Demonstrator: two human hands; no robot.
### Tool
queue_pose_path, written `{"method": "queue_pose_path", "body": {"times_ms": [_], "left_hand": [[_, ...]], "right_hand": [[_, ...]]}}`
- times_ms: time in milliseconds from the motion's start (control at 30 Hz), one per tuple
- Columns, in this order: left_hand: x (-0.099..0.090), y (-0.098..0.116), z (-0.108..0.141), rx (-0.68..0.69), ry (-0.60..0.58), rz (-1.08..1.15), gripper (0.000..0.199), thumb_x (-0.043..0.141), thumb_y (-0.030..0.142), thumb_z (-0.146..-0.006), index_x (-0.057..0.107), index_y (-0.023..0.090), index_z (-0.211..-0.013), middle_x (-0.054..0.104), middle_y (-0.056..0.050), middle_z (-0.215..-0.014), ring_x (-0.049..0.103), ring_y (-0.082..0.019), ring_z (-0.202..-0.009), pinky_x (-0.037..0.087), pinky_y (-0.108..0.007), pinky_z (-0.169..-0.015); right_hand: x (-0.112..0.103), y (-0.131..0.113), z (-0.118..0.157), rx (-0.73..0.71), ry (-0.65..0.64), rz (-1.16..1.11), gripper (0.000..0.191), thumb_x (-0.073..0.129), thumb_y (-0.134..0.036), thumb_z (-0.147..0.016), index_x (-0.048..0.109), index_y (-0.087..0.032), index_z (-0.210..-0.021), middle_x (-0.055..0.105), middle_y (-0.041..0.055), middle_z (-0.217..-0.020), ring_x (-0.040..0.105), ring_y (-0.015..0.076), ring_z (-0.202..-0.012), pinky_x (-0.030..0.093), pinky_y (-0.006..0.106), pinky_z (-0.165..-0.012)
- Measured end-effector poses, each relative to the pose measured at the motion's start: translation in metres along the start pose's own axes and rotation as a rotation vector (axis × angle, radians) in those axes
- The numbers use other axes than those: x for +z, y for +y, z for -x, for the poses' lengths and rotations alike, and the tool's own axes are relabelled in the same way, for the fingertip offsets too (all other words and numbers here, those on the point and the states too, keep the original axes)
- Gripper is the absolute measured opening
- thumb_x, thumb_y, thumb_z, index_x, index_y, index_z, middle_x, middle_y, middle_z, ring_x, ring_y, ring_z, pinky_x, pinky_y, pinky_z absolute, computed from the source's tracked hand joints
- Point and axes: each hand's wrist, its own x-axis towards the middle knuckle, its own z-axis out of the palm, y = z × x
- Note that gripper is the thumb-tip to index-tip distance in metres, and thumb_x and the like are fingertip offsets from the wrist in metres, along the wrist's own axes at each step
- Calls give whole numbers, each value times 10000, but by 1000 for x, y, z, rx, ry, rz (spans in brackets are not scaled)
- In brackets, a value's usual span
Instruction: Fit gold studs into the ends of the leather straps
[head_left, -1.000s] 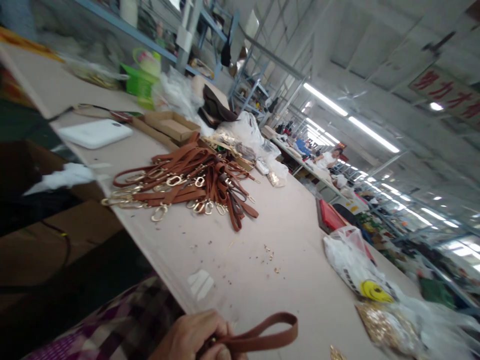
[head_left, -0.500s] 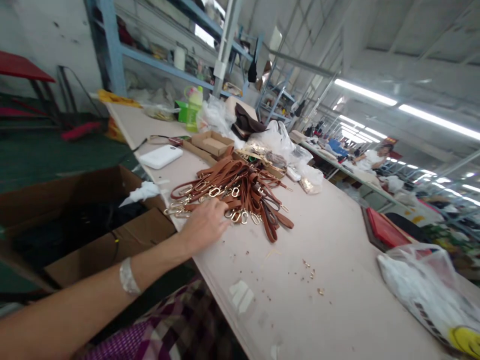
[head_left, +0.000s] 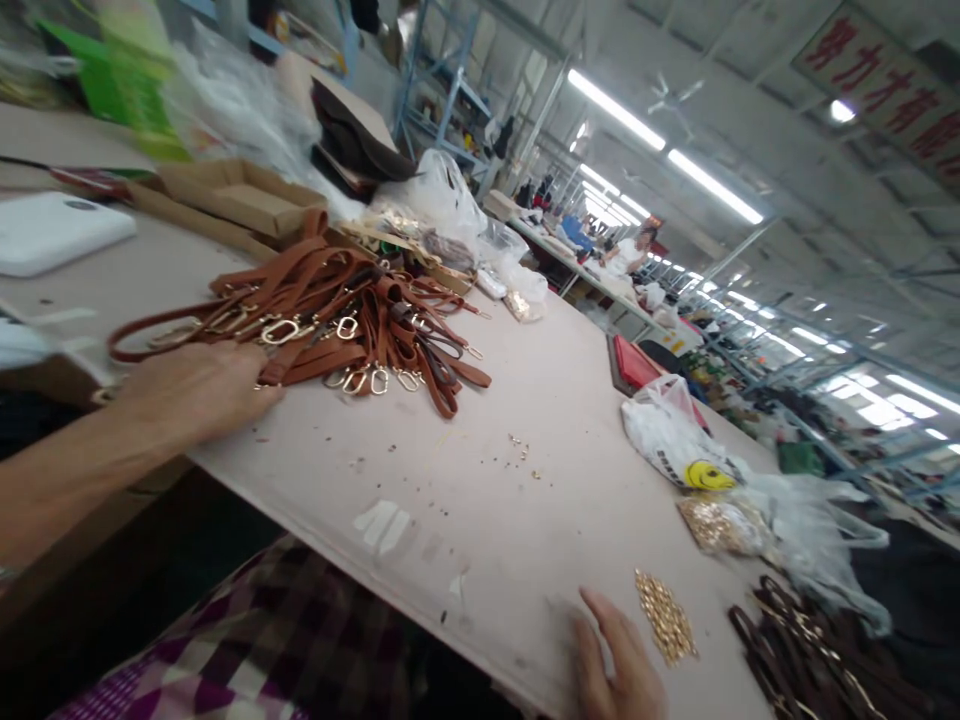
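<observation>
A heap of brown leather straps [head_left: 390, 325] with gold metal clasps lies on the table. At its near left edge is my left hand [head_left: 199, 395], slightly blurred, its fingers curled down onto a strap; the fingertips are partly hidden. My right hand [head_left: 619, 665] is at the near table edge, low in the picture, with thumb and fingers apart and nothing between them. Just to its right lies a small pile of gold metal pieces [head_left: 666, 618]. Dark brown straps [head_left: 814, 655] with gold hardware are farther right.
Small loose bits [head_left: 525, 450] are scattered mid-table. Behind the heap are a cardboard tray [head_left: 240, 195] and clear plastic bags [head_left: 442, 200]. A white power bank [head_left: 64, 232] is at left. A smiley-printed bag [head_left: 679, 435] and a bag of gold pieces [head_left: 720, 525] stand to the right.
The view has swung to the right, bringing the gold pieces and dark straps into sight. My right hand has come into view. My left hand remains at the heap's near edge.
</observation>
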Motion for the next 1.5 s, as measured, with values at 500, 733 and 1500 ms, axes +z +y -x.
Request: {"method": "queue_pose_path", "body": {"times_ms": [500, 733, 1500], "left_hand": [[2, 21, 62, -182, -256, 572, 393, 650, 401, -720, 613, 131, -1003, 581, 45, -593, 539, -156, -564, 377, -229, -527], [15, 33, 100, -320, -347, 1241, 255, 674, 269, -729, 575, 144, -928, 649, 5, -805, 509, -63, -516, 367, -194, -523], [59, 110, 155, 15, -694, 1109, 424, 512, 242, -900, 583, 199, -1316, 704, -7, -832, 612, -130, -707, 451, -183, -589]], "right_hand": [[96, -11, -138, -114, -223, 200, 370, 444, -446, -866, 725, -205, -868, 686, 132, -891, 629, 306, -841, 451, 435, -794], [78, 6, -125, -57, -224, 156, 390, 445, -553, -800, 687, -258, -884, 701, 101, -1021, 638, 306, -956, 466, 436, -888], [74, -138, -15, 218, -499, -811, 161, 646, -341, -838, 712, -197, -864, 715, 5, -795, 603, 141, -705, 482, 266, -675]]}}
